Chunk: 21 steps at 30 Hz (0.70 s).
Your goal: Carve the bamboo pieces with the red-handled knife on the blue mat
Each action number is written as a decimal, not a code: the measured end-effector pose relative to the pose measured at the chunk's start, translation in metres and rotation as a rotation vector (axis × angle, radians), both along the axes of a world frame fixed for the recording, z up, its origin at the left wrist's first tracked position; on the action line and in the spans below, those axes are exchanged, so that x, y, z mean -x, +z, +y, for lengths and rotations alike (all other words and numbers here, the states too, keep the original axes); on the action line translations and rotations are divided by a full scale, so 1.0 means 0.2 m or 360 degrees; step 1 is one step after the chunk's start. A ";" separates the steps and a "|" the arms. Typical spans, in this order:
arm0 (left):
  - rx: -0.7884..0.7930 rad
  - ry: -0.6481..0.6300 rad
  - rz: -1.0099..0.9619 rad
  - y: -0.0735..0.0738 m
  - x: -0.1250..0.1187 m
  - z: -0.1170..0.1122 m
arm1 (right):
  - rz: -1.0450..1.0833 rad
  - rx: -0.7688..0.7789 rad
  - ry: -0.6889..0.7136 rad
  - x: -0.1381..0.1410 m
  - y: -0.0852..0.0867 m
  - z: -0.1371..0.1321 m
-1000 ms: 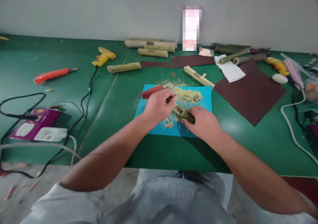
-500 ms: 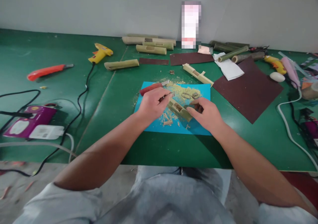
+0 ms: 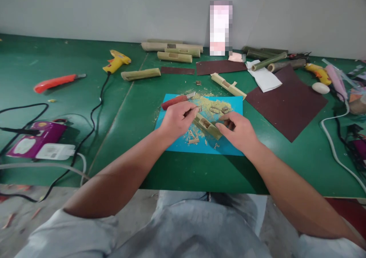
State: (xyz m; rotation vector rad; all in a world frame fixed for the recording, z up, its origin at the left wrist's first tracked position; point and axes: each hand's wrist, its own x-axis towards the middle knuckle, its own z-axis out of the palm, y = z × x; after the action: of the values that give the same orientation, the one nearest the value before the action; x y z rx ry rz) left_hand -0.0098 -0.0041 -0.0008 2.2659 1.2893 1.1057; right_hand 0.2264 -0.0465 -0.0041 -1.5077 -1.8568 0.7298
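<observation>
A short bamboo piece [image 3: 206,125] with a cut slot lies on a blue sheet [image 3: 183,143] strewn with pale shavings. My left hand [image 3: 177,119] is closed around a small tool whose tip meets the far end of the bamboo. My right hand [image 3: 238,130] pinches the near end of the same bamboo piece. A red-handled knife [image 3: 175,101] rests on the blue sheet just beyond my left hand.
Several bamboo tubes [image 3: 174,56] and sandpaper sheets [image 3: 286,101] lie at the back of the green table [image 3: 128,109]. A yellow glue gun [image 3: 116,61] and an orange cutter [image 3: 54,82] are at left, a purple box [image 3: 37,138] and cables nearer. Another glue gun [image 3: 317,73] sits at right.
My right hand has loosened from a full wrap on the bamboo to a fingertip pinch at its near end. The bamboo now lies flatter. The view shifted slightly.
</observation>
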 end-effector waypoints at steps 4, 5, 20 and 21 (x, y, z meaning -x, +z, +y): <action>-0.0012 0.0006 0.0023 0.01 -0.01 0.00 | -0.0037 -0.0010 0.0048 0.00 0.01 -0.01; -0.0016 0.0006 0.0022 0.01 -0.01 0.00 | -0.0055 -0.0013 0.0057 0.00 0.02 -0.01; -0.0534 0.0206 -0.0321 0.02 -0.01 -0.07 | -0.0402 -0.0402 0.0103 0.02 0.02 -0.02; -0.0635 0.0189 -0.0365 0.02 0.00 -0.08 | -0.0352 -0.0439 0.0082 0.01 0.02 -0.01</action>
State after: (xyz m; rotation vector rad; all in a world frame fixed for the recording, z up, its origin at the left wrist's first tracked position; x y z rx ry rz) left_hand -0.0092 -0.0202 0.0031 2.2569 1.2079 1.7433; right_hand 0.2238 -0.0495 -0.0011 -1.4101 -2.0689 0.3210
